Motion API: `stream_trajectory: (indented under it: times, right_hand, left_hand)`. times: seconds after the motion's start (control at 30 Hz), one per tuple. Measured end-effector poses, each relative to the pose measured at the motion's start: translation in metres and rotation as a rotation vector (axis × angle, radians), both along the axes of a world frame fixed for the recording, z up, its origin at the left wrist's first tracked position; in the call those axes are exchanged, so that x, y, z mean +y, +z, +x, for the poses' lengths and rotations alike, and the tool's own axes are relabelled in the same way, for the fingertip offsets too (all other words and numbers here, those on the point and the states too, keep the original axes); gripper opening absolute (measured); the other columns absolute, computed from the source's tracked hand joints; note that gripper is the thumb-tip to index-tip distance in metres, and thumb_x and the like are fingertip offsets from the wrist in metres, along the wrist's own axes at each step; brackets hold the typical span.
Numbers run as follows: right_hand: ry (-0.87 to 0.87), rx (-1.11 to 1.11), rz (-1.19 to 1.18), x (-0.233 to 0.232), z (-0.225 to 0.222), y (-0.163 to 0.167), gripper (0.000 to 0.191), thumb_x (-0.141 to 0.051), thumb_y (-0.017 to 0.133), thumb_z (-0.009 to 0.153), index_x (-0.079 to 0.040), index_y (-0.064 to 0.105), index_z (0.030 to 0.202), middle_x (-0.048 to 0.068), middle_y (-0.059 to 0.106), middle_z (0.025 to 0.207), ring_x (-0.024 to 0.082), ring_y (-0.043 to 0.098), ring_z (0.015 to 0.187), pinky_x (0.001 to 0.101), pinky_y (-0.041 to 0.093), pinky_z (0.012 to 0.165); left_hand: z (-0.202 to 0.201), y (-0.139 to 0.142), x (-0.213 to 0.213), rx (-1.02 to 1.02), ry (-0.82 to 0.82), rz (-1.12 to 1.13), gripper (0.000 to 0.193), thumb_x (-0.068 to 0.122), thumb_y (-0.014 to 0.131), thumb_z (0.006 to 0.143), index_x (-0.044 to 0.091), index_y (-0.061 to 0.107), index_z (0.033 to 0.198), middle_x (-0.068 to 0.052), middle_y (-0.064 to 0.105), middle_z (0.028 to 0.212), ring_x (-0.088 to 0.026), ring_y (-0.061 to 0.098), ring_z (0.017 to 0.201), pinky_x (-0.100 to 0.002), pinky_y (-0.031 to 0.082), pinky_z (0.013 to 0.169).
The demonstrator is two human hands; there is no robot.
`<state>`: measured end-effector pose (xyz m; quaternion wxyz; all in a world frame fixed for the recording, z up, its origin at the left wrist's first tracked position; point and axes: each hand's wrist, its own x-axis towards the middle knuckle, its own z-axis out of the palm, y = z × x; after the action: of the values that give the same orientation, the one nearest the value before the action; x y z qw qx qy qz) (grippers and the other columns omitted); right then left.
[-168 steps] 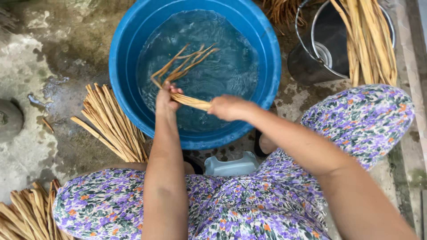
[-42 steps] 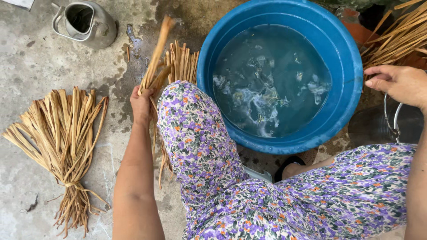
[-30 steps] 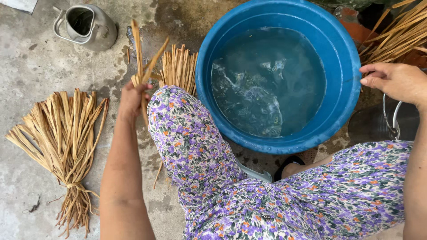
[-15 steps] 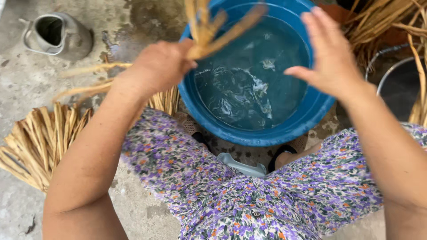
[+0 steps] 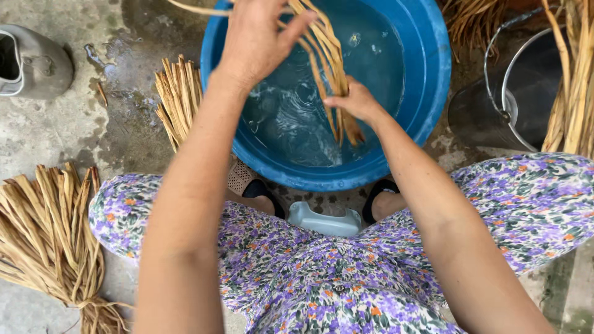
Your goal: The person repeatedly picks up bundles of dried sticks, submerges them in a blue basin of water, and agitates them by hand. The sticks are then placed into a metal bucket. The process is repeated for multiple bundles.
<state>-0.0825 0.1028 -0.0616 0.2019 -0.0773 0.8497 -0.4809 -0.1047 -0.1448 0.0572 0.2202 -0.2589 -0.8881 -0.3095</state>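
Both hands are over the blue tub (image 5: 433, 93) right now, working one bunch of dried strips (image 5: 325, 68). The left hand (image 5: 257, 40) is up near the top of the frame with its fingers curled loosely round the upper end of the strips, thumb sticking out to the side. The right hand (image 5: 352, 102) sits lower, fingers pinched closed round the same bunch about midway, just above the water (image 5: 291, 117). The strips run diagonally from the left hand down past the right, and the lower tips look like they reach the water, though I can't tell how deep they go.

More strips are lying around: a short bundle (image 5: 179, 96) on the wet concrete just left of the tub, and a bigger tied sheaf (image 5: 46, 235) fanned out by the left knee. A metal bucket (image 5: 513, 93) stands right of the tub with long strips (image 5: 572, 74) leaning in it. There's a grey jug (image 5: 34, 62) in the top left corner, well apart from everything. Purple floral clothing (image 5: 322, 278) fills the bottom, with a small pale stool (image 5: 325, 219) poking out between the knees
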Motion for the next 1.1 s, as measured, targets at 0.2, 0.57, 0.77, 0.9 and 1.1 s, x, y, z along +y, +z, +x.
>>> stream_trajectory:
  times: [0.2, 0.57, 0.77, 0.9, 1.1]
  right_hand:
    - [-0.473, -0.016, 0.447, 0.048, 0.015, -0.027, 0.076, -0.052, 0.078, 0.094, 0.004, 0.051, 0.137, 0.031, 0.058, 0.134, 0.041, 0.056, 0.126, 0.0456, 0.046, 0.105]
    - [-0.105, -0.224, 0.139, -0.024, 0.042, -0.052, 0.037, -0.033, 0.078, 0.084, -0.004, 0.071, 0.105, 0.016, 0.075, 0.096, 0.026, 0.071, 0.086, 0.0412, 0.056, 0.079]
    - [-0.477, -0.288, 0.073, -0.001, 0.04, -0.066, 0.031, -0.028, 0.071, 0.092, -0.003, 0.076, 0.109, 0.011, 0.077, 0.099, 0.019, 0.072, 0.087, 0.035, 0.056, 0.08]
    - [-0.256, -0.506, -0.044, -0.014, 0.051, -0.075, 0.026, -0.022, 0.066, 0.096, 0.0, 0.076, 0.107, 0.01, 0.076, 0.093, 0.02, 0.069, 0.084, 0.035, 0.055, 0.077]
    - [-0.426, -0.603, -0.089, -0.006, 0.048, -0.075, 0.019, -0.012, 0.067, 0.092, -0.006, 0.071, 0.11, 0.006, 0.075, 0.094, 0.02, 0.069, 0.083, 0.0364, 0.055, 0.073]
  left_hand:
    - [0.038, -0.156, -0.001, -0.901, 0.475, 0.049, 0.038, 0.039, 0.076, 0.089, 0.006, 0.073, 0.107, -0.021, 0.073, 0.108, -0.04, 0.069, 0.105, -0.048, 0.054, 0.09]
    - [0.082, -0.212, 0.096, -1.365, 0.469, 0.815, 0.052, 0.044, 0.066, 0.092, 0.003, 0.071, 0.123, -0.015, 0.076, 0.099, -0.03, 0.076, 0.092, -0.047, 0.06, 0.081]
    - [0.083, -0.215, 0.083, -1.675, 0.429, 0.621, 0.045, 0.049, 0.056, 0.098, 0.02, 0.059, 0.132, -0.01, 0.069, 0.116, -0.032, 0.066, 0.108, -0.058, 0.048, 0.096]
    - [0.09, -0.227, 0.089, -1.97, 0.222, 0.728, 0.051, 0.05, 0.057, 0.098, 0.018, 0.059, 0.138, -0.013, 0.065, 0.122, -0.039, 0.069, 0.104, -0.064, 0.051, 0.099]
    - [0.094, -0.232, 0.086, -1.744, 0.272, 0.922, 0.041, 0.039, 0.064, 0.096, 0.011, 0.066, 0.126, -0.014, 0.076, 0.112, -0.03, 0.077, 0.094, -0.053, 0.061, 0.084]
